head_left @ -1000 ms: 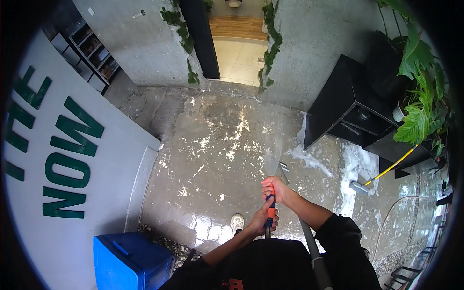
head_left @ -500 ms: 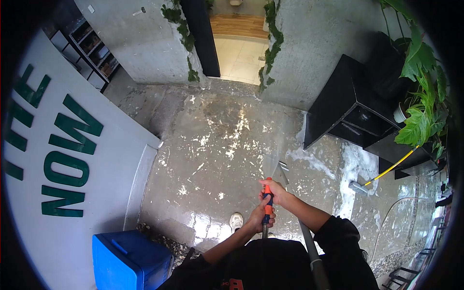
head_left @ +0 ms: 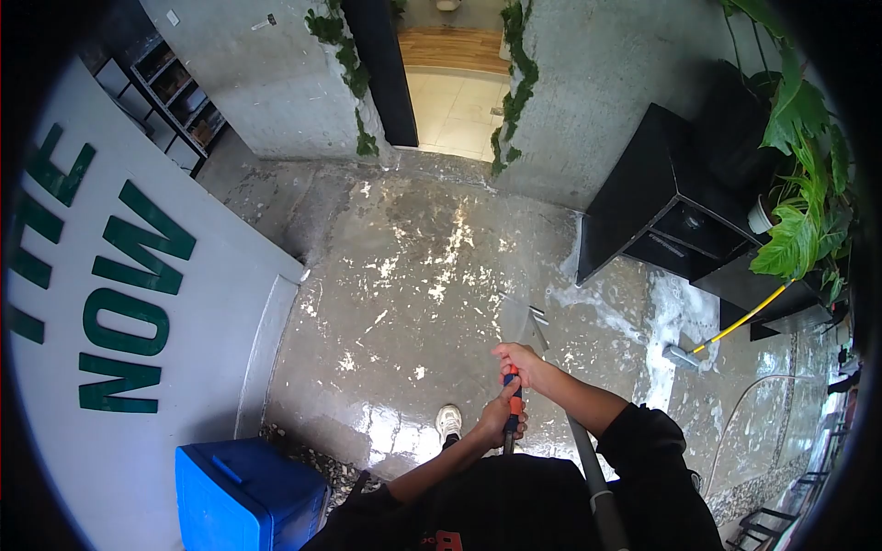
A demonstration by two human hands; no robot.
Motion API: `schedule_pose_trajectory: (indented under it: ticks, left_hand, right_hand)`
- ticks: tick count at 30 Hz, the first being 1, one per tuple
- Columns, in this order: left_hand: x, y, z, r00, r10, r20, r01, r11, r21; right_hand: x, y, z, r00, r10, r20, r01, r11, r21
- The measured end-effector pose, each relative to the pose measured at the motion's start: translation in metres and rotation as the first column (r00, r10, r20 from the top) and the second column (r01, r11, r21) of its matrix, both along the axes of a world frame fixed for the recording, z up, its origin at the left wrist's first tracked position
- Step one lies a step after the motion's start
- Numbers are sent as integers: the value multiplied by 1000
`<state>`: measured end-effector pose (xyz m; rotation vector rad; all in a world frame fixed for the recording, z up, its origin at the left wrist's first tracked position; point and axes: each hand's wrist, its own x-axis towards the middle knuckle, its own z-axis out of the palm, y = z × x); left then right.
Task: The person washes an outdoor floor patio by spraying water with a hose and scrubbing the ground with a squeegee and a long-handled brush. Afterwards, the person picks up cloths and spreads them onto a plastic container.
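Note:
An orange and blue hose nozzle (head_left: 514, 401) points away from me, low in the middle of the view. My left hand (head_left: 499, 410) is wrapped round its lower part, where the hose joins. Farther forward, my right hand (head_left: 524, 361) closes over the nozzle's front end and hides the tip. A faint fan of water seems to leave it toward the wet floor (head_left: 367, 303). A grey pole (head_left: 588, 459) runs beneath my right forearm. Beyond my right hand, a floor squeegee's head (head_left: 538, 316) rests on the floor, apparently joined to this pole.
White foam (head_left: 675, 312) spreads at the right around a brush (head_left: 682, 355) with a yellow handle (head_left: 744, 317). A black cabinet (head_left: 643, 202) and a leafy plant (head_left: 799, 230) stand there. At the left are a lettered wall (head_left: 211, 275) and a blue bin (head_left: 230, 496). A doorway (head_left: 455, 110) opens ahead.
The nozzle has drawn back slightly toward me and to the right. My right hand has shifted over its front end, covering the orange tip that showed before. The spray looks fainter.

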<state>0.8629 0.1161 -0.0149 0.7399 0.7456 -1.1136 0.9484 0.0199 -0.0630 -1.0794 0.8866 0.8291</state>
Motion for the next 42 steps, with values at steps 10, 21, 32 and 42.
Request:
schedule_pose_trajectory:
  ticks: [10, 21, 32, 42]
  left_hand:
    - [-8, -3, 8, 983, 181, -7, -181, 983, -10]
    - [-12, -9, 9, 968, 250, -16, -250, 968, 21]
    - [-14, -8, 7, 962, 273, 8, -273, 962, 15]
    - [-16, -8, 7, 957, 288, -19, -288, 958, 14]
  right_hand:
    - [5, 8, 3, 977, 212, -2, -205, 947, 248]
    - [7, 11, -2, 950, 307, 65, -311, 894, 324]
    - [8, 8, -5, 948, 304, 95, -312, 832, 458]
    - [8, 8, -6, 943, 320, 91, -325, 831, 452]
